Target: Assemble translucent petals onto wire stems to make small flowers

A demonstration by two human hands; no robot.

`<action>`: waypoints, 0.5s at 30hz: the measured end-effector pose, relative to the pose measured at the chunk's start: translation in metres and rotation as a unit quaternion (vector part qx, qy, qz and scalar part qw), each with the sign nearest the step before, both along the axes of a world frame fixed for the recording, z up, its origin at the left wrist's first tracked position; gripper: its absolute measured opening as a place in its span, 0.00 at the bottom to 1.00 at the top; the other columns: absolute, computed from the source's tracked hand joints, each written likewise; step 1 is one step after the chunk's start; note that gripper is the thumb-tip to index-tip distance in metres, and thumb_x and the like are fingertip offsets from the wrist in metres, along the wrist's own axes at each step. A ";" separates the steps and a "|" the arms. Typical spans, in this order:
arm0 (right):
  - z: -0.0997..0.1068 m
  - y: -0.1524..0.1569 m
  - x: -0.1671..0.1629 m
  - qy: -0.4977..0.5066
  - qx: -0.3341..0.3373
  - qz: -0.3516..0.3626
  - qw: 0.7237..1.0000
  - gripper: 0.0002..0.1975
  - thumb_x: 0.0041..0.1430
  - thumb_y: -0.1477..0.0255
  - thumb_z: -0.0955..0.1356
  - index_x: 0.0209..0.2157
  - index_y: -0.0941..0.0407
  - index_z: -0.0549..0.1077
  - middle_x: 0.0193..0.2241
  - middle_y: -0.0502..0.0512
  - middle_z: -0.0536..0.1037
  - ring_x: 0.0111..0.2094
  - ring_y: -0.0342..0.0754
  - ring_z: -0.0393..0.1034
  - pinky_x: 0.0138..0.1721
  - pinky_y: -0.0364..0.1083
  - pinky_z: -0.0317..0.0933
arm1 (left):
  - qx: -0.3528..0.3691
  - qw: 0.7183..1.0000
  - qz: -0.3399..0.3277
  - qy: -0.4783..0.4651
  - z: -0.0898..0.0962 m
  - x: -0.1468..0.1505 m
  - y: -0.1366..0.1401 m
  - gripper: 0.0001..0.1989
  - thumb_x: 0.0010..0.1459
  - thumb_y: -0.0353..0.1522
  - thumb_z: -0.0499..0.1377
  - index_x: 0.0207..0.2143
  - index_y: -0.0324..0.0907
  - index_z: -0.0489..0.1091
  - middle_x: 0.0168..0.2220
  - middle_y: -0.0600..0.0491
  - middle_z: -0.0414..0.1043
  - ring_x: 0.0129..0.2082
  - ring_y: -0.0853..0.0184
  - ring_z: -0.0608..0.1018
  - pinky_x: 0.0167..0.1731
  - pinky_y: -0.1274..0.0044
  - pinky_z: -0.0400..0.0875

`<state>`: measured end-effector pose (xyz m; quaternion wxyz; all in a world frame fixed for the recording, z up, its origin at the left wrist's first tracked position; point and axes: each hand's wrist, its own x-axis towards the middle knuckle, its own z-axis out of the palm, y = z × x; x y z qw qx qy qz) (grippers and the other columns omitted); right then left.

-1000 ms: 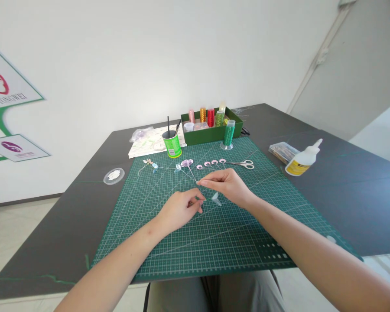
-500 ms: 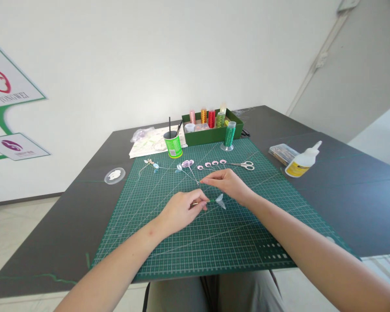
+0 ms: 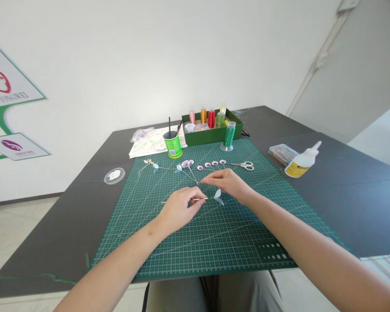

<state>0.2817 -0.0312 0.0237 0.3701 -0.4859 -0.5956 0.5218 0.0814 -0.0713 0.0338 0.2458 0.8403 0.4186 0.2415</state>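
Note:
Over the green cutting mat (image 3: pixel 169 242), my left hand (image 3: pixel 182 206) pinches a thin wire stem between thumb and fingers. Pale blue leaves (image 3: pixel 218 197) stand at the stem's right end, past a short green-wrapped stretch; its bare end sticks out left of the hand. My right hand (image 3: pixel 229 182) is closed in a pinch above and right of the left one; what lies in its fingertips is too fine to make out. Beyond the hands lie a purple flower on a wire (image 3: pixel 187 164), a pale blue leaf sprig (image 3: pixel 178 168) and several small pink petal pieces (image 3: pixel 208 164).
White-handled scissors (image 3: pixel 247 165) lie right of the petals. Behind stand a green thread spool (image 3: pixel 229 135), a green can (image 3: pixel 173 147) with tools and a green box (image 3: pixel 211 137) of spools. A glue bottle (image 3: pixel 300 164) stands right, a round dish (image 3: pixel 114 176) left.
My left hand has rolled the stem, so the pale blue leaves have turned and risen slightly, and more bare wire shows. My right hand stays almost in place.

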 end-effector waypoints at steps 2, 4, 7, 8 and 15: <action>0.000 0.000 0.000 0.010 0.001 0.001 1.000 0.15 0.50 0.62 0.72 0.32 0.60 0.83 0.23 0.53 0.77 0.26 0.45 0.66 0.27 0.44 0.56 | 0.000 1.000 0.003 0.002 0.000 0.000 0.000 0.02 0.61 0.30 0.60 0.35 0.44 0.73 0.29 0.57 0.74 0.29 0.69 0.74 0.32 0.78 0.65; 0.000 -0.001 0.000 0.022 0.004 -0.001 1.000 0.14 0.50 0.63 0.72 0.32 0.59 0.83 0.20 0.52 0.75 0.25 0.45 0.65 0.26 0.44 0.56 | -0.005 1.000 0.006 0.001 -0.001 0.000 0.000 0.02 0.61 0.30 0.60 0.34 0.44 0.73 0.30 0.57 0.74 0.29 0.69 0.74 0.32 0.77 0.66; 0.001 -0.001 0.000 0.041 0.018 -0.010 0.999 0.15 0.50 0.62 0.72 0.32 0.59 0.83 0.18 0.51 0.73 0.24 0.44 0.64 0.24 0.44 0.54 | -0.019 1.000 0.008 -0.005 -0.002 0.001 0.001 0.02 0.61 0.30 0.60 0.34 0.44 0.73 0.30 0.57 0.75 0.29 0.69 0.74 0.31 0.78 0.66; 0.001 -0.001 0.000 0.045 0.024 -0.012 0.999 0.15 0.50 0.62 0.72 0.32 0.59 0.83 0.18 0.51 0.72 0.24 0.44 0.63 0.24 0.44 0.54 | -0.024 1.000 0.009 -0.007 -0.002 0.001 0.001 0.02 0.61 0.30 0.61 0.34 0.44 0.73 0.31 0.57 0.75 0.29 0.69 0.74 0.31 0.78 0.66; 0.001 -0.002 0.000 0.044 0.041 -0.020 0.998 0.17 0.50 0.60 0.72 0.33 0.60 0.84 0.16 0.51 0.70 0.21 0.43 0.60 0.22 0.43 0.51 | -0.036 0.999 0.028 -0.010 -0.001 0.001 0.002 0.02 0.60 0.32 0.61 0.34 0.44 0.73 0.31 0.57 0.75 0.30 0.68 0.75 0.31 0.77 0.66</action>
